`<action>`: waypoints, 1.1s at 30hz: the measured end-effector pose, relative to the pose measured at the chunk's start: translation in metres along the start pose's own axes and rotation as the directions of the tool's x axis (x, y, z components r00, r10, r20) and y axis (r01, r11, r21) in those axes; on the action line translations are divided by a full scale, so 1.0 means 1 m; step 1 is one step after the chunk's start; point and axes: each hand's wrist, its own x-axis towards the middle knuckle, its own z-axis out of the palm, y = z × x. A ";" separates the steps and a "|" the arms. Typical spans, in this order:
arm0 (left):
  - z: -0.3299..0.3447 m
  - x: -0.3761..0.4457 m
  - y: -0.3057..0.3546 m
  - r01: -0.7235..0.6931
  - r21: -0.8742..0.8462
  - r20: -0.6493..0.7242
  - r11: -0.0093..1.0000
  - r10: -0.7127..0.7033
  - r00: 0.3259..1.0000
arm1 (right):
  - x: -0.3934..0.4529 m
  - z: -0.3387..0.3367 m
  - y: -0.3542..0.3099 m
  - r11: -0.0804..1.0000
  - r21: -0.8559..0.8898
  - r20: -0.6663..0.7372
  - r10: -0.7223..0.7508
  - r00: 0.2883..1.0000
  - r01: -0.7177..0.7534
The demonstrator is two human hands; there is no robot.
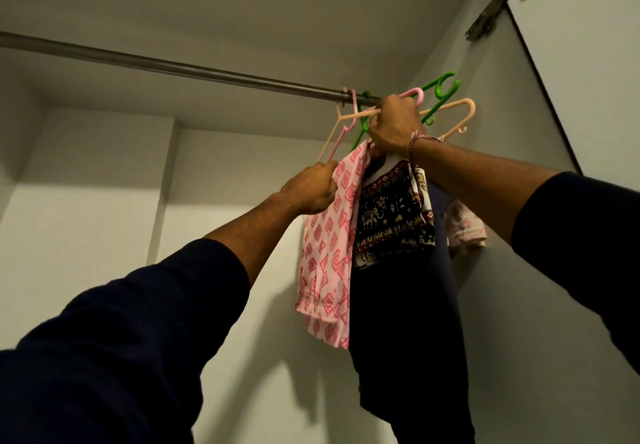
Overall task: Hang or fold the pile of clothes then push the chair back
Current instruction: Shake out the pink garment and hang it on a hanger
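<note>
Both arms in dark blue sleeves reach up into a white wardrobe, toward the right end of a round grey metal rail (194, 71).

The right hand (393, 128) is closed around a bundle of thin plastic hangers, just under the rail. From this grip a peach plastic hanger (453, 116) goes out to the right, and a green plastic hanger (445, 88) rises above and to the right of the knuckles. A pink plastic hanger (414, 93) shows just above the fingers. To the left of the grip, pink and green hooks sit over the rail. A thin braided cord bracelet (415, 144) lies around the right wrist.

The left hand (311, 189) is lower and to the left of the right hand. Its fingers are curled and pinch the upper edge of a white cloth with a pink diamond print (327, 246). This cloth hangs down from the pinch, with the gathered hem at the bottom.

Directly under the right hand hangs a black cloth with gold elephant pattern (391, 215), touching the pink printed cloth on its left side. Under and behind it a long plain dark blue garment (408, 339) falls down. To the right of it, below the right forearm, a small pale pink piece of cloth (465, 227) shows.

On the open door at the upper right there is a metal hinge (502, 2).
</note>
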 end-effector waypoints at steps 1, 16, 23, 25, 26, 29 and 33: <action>-0.001 -0.003 0.001 0.004 -0.007 -0.003 1.000 -0.004 1.000 | -0.005 -0.003 -0.001 1.000 0.006 0.005 0.001 1.000 -0.001; 0.007 -0.117 0.076 -0.039 -0.182 0.064 0.983 0.051 0.997 | -0.150 -0.072 0.007 0.989 -0.147 0.232 0.004 0.973 0.031; 0.022 -0.176 0.154 -0.067 -0.292 0.149 0.954 0.114 0.982 | -0.249 -0.141 0.023 0.942 -0.336 0.520 0.178 0.835 0.009; 0.021 -0.196 0.188 -0.079 -0.301 0.178 0.950 0.137 0.975 | -0.280 -0.171 0.029 0.930 -0.368 0.578 0.225 0.784 0.004; 0.022 -0.206 0.207 -0.094 -0.299 0.192 0.950 0.156 0.969 | -0.295 -0.188 0.031 0.924 -0.382 0.598 0.241 0.764 0.007; 0.022 -0.235 0.269 -0.163 -0.304 0.234 0.938 0.240 0.942 | -0.335 -0.242 0.037 0.898 -0.440 0.625 0.317 0.714 -0.014; 0.021 -0.269 0.362 -0.221 -0.410 0.202 0.885 0.324 0.924 | -0.397 -0.336 0.047 0.849 -0.515 0.588 0.451 0.672 -0.119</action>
